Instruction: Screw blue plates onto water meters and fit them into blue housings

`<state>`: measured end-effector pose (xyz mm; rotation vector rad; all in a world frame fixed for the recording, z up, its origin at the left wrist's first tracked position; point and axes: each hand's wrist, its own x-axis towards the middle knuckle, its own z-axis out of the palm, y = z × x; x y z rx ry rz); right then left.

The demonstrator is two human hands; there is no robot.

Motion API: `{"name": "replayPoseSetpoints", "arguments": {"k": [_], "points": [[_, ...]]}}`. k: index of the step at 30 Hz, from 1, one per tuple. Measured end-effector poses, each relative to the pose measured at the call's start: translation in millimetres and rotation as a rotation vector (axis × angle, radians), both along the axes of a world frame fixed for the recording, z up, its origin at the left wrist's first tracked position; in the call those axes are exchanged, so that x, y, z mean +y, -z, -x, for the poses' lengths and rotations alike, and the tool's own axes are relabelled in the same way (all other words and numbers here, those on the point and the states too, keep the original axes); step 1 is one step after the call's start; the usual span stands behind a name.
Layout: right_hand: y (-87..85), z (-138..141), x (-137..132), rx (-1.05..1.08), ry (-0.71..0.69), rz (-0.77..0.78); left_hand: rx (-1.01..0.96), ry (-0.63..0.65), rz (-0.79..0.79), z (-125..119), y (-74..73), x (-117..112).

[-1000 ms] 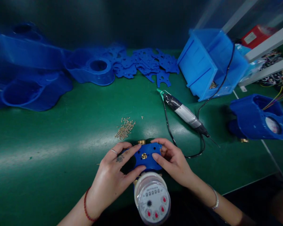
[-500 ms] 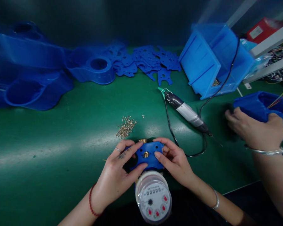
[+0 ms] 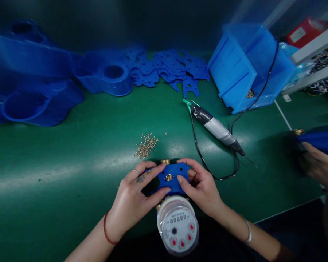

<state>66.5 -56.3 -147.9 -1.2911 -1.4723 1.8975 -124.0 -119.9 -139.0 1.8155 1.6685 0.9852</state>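
In front of me is a water meter [image 3: 177,227] with a round dial of black digits and red pointers, facing up near the front edge. A flat blue plastic plate [image 3: 175,183] lies just beyond the dial, with a brass fitting showing through its hole. My left hand [image 3: 138,196] grips the plate's left side, thumb and fingers on its edges. On the other side my right hand [image 3: 202,189] holds the plate between thumb and curled fingers. A brass pipe end [image 3: 165,162] sticks out past the plate's far edge. The plate's underside is hidden.
Beyond my hands lies a pile of small screws [image 3: 147,146]. An electric screwdriver [image 3: 218,131] with a looped cord rests at right. Blue housings [image 3: 104,78], stacked blue plates [image 3: 177,69] and a blue bin [image 3: 235,72] stand behind. A co-worker's hand [image 3: 319,167] is at far right.
The co-worker's hand has moved right and toward the edge of view, with a blue housing and a brass end showing beside it. My own hands stay almost still on the plate.
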Motion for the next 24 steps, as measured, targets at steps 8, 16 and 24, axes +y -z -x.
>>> {"name": "replayPoseSetpoints", "arguments": {"k": [8, 16, 24], "points": [[2.7, -1, -1, -0.126, -0.042, -0.234, -0.040, -0.007, 0.063, -4, -7.4, 2], [-22.7, -38, 26, -0.332, 0.164, -0.813, 0.244, -0.283, -0.109, 39, -20.9, 6], [-24.2, -42, 85, -0.914, 0.084, -1.229, 0.487, -0.075, 0.036, 81, 9.6, 50]]}}
